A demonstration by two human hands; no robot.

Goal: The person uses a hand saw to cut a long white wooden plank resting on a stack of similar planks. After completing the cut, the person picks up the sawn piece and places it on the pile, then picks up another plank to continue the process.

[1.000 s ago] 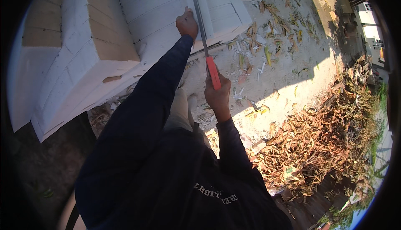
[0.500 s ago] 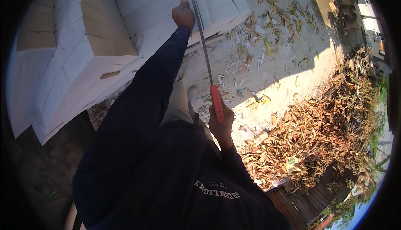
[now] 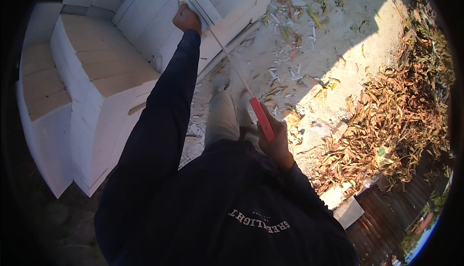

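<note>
While the saw (image 3: 231, 62) is held on a slant, its blade pointing toward 11 o'clock from near the middle of the view, its red handle (image 3: 262, 118) is wrapped by the right grip (image 3: 275, 141), just off centre toward 4 o'clock and clenched firmly. At 11 o'clock, the far end of the blade is lost along a white strip (image 3: 204, 5); whether it sits in a cut or only beside the strip cannot be told. Next to it, the left grip (image 3: 187, 19) is laid curled on the white block (image 3: 150, 22); whether anything is pinched there cannot be told.

For a good stroke, the blade should be kept in line with the strip; it seems angled slightly off it, though the lens may bend it, and a thin blade is easily bowed. Long, even strokes with light pressure would be best, the wrist kept straight. The block should be steadied from the left, knuckles well clear of the blade. Firm footing is advised, as chips (image 3: 297, 76) are scattered over the ground (image 3: 333, 56) at 2 o'clock.
</note>
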